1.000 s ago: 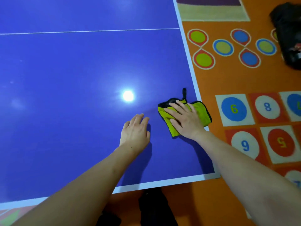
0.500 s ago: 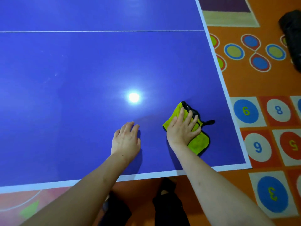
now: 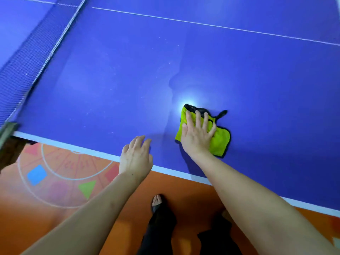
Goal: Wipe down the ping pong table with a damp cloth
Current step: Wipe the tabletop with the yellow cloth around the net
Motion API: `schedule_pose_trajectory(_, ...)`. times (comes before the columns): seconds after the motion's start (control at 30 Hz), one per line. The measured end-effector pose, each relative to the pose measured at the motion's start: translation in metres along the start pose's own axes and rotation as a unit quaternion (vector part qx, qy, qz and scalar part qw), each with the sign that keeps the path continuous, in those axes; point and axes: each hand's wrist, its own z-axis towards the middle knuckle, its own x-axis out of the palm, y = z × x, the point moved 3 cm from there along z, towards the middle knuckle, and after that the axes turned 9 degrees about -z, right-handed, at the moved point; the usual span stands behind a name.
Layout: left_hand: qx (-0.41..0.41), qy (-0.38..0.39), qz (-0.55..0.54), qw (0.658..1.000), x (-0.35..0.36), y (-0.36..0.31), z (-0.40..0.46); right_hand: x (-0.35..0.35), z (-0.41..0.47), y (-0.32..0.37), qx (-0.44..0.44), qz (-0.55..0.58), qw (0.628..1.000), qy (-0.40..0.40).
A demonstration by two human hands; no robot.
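The blue ping pong table (image 3: pixel 239 74) fills the upper part of the head view, with a white line along its near edge. A yellow-green cloth with black trim (image 3: pixel 219 139) lies flat on it near that edge. My right hand (image 3: pixel 197 134) presses on the cloth with fingers spread and straight. My left hand (image 3: pixel 136 159) hovers or rests at the table's near edge, left of the cloth, fingers relaxed and holding nothing. Pale specks and smears show on the surface up and left of the cloth.
The net (image 3: pixel 31 59) runs along the upper left, with its post clamp (image 3: pixel 7 131) at the table edge. Below the table lies an orange floor mat (image 3: pixel 60 173) with coloured shapes. My legs and a bare foot (image 3: pixel 157 202) stand close to the edge.
The view has swung left, so the net now shows and the numbered floor squares are gone. My right hand has slid the cloth leftwards along the table. My left hand has drawn back to the near edge.
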Motion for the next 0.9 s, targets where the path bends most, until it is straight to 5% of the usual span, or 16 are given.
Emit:
schedule_pose_trajectory(0.2,-0.006,0.007,0.016,1.0,-0.004,0.003,-0.019,0.006,-0.027,-0.012,-0.341,-0.074,0.937,-0.003)
schedule_pose_trajectory(0.33,0.017,0.019,0.03,0.999,0.008,-0.041,-0.023,0.006,-0.042,-0.078,-0.459,-0.086,0.884,-0.008)
schedule_pose_trajectory(0.53,0.059,0.025,0.036,0.997,0.048,-0.15,-0.037,-0.005,-0.051,-0.225,-0.433,-0.096,0.896,-0.004)
schedule_pose_trajectory(0.9,0.143,0.072,0.054,0.986,0.14,-0.386,-0.074,-0.016,-0.069,-0.502,-0.206,-0.062,0.977,-0.005)
